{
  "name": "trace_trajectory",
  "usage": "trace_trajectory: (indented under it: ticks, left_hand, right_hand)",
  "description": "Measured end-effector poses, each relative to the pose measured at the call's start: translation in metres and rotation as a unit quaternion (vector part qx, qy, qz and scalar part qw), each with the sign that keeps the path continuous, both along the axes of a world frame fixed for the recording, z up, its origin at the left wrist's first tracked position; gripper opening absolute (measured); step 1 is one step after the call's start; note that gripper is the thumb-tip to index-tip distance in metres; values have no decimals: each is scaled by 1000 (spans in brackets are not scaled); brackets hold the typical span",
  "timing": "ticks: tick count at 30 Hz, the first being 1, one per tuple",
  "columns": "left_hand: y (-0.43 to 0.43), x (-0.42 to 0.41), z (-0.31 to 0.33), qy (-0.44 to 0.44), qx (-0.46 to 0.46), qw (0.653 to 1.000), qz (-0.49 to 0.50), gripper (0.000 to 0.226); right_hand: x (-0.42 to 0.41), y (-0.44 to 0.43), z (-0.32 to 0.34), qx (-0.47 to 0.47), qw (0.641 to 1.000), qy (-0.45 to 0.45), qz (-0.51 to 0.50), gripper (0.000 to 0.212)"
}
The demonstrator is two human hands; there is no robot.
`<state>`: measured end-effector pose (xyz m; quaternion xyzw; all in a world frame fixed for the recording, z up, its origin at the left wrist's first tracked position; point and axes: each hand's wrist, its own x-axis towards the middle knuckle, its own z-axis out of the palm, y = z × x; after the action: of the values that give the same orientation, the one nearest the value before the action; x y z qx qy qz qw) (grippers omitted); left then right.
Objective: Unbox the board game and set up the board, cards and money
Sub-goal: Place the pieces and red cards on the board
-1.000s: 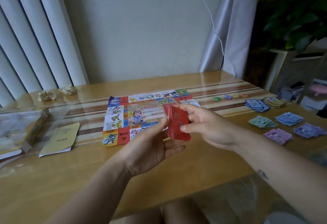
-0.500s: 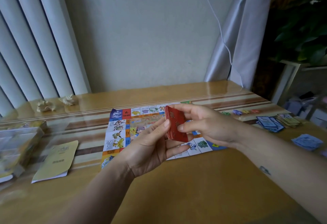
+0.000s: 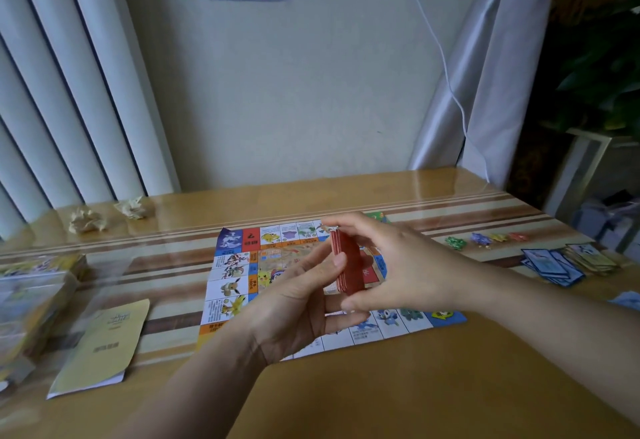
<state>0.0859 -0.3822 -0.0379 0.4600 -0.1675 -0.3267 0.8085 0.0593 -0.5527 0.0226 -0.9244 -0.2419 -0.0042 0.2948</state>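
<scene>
Red card deck (image 3: 348,265) held over the board (image 3: 235,286): right hand (image 3: 408,265) pinching it top & bottom, left hand (image 3: 294,307) relaxed w/ thumb on its side. Board's flat, 2 card piles (image 3: 554,263) far right, deck not placed yet imo.

Both hands hold a stack of red cards (image 3: 347,265) on edge above the game board (image 3: 235,275) — the right hand (image 3: 401,265) pinches it top and bottom, the left hand (image 3: 294,303) touches its near face. On the wooden table (image 3: 381,397) lie a yellow booklet (image 3: 104,345), blue-backed cards (image 3: 550,265) and small coloured tokens (image 3: 485,239) — well apart.
</scene>
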Motion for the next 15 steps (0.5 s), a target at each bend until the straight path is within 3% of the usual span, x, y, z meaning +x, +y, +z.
trace_trajectory:
  ticks: [3, 10, 15]
  left_hand:
    - [1, 3, 3, 3, -2, 1000, -14, 66]
    - [-2, 4, 5, 33, -52, 998, 18, 77]
    - [-3, 3, 8, 4, 5, 998, 56, 77]
  right_hand:
    - [1, 1, 3, 21, 1000, -2, 9, 78]
    - [6, -2, -3, 9, 994, -101, 43, 60]
    - [5, -3, -8, 71, 994, -72, 29, 52]
